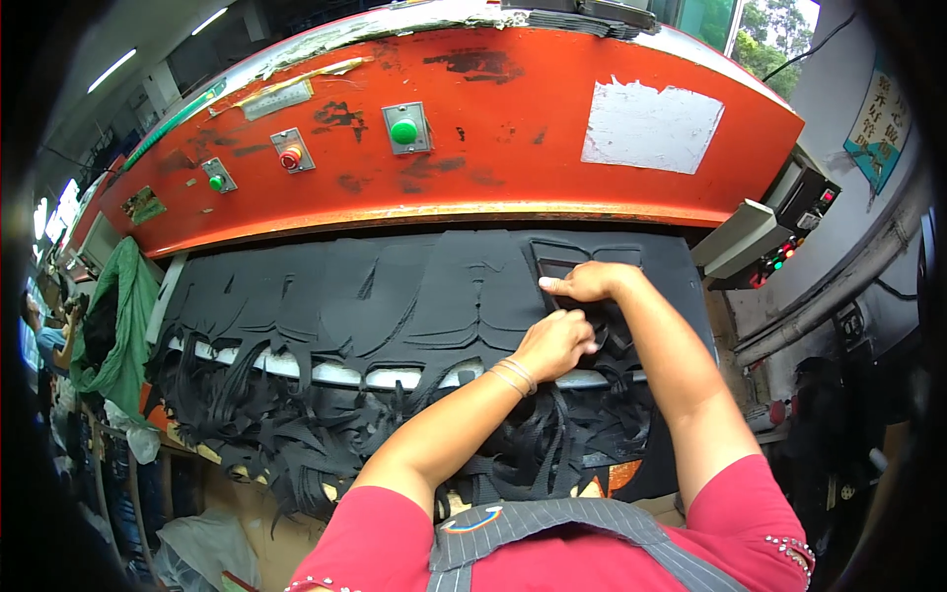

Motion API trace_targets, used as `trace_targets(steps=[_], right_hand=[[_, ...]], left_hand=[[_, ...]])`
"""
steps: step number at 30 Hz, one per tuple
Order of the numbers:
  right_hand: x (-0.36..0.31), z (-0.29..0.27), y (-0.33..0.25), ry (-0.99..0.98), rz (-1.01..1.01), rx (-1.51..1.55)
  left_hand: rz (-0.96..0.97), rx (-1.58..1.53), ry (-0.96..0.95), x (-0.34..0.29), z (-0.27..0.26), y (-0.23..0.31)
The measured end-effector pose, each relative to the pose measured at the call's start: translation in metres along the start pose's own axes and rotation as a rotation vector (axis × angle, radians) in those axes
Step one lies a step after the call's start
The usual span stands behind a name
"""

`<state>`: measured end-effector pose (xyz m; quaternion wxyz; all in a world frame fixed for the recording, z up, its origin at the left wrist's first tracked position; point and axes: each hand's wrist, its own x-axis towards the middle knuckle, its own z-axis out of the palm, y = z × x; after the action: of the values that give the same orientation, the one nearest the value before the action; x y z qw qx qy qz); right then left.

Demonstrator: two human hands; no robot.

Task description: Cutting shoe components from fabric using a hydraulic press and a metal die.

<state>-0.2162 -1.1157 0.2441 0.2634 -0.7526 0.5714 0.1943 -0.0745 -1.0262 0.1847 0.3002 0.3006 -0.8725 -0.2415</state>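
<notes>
A black sheet (385,286) of foam-like material lies across the machine bed, with curved cut lines over much of it. On its right part stands a dark metal cutting die (554,266), a thin-walled frame partly hidden by my hands. My right hand (595,282) is closed over the die's upper part, its thumb stretched along the edge and its other fingers mostly out of sight. Just below and to the left, my left hand (557,345), with bangles at the wrist, has its fingers curled in against the die's near side.
Above the sheet runs an orange-red press beam (513,128) with a green button (403,131) and a red button (290,157). Tangled black offcut strips (286,424) hang over the near edge. A lit control box (779,237) stands right; green cloth (118,316) hangs left.
</notes>
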Motion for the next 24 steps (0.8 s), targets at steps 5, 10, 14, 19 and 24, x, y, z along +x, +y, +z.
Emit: trace_targets(steps=[5,10,14,19,24], right_hand=[[-0.015,-0.039,-0.023,-0.117,0.054,0.165],[-0.018,-0.003,0.003,0.195,-0.06,0.42],[-0.046,0.006,0.058,0.483,-0.191,0.796],[-0.125,0.017,0.099,0.67,-0.311,1.131],[-0.191,0.042,0.111,0.714,-0.175,0.854]], left_hand=[[0.065,-0.235,0.357,0.022,-0.007,0.004],[0.052,0.029,0.394,-0.018,0.014,-0.018],[-0.077,0.197,-0.063,-0.007,0.0,-0.025],[-0.134,0.471,-0.46,0.045,-0.013,-0.028],[0.275,0.543,-0.566,0.102,-0.002,-0.014]])
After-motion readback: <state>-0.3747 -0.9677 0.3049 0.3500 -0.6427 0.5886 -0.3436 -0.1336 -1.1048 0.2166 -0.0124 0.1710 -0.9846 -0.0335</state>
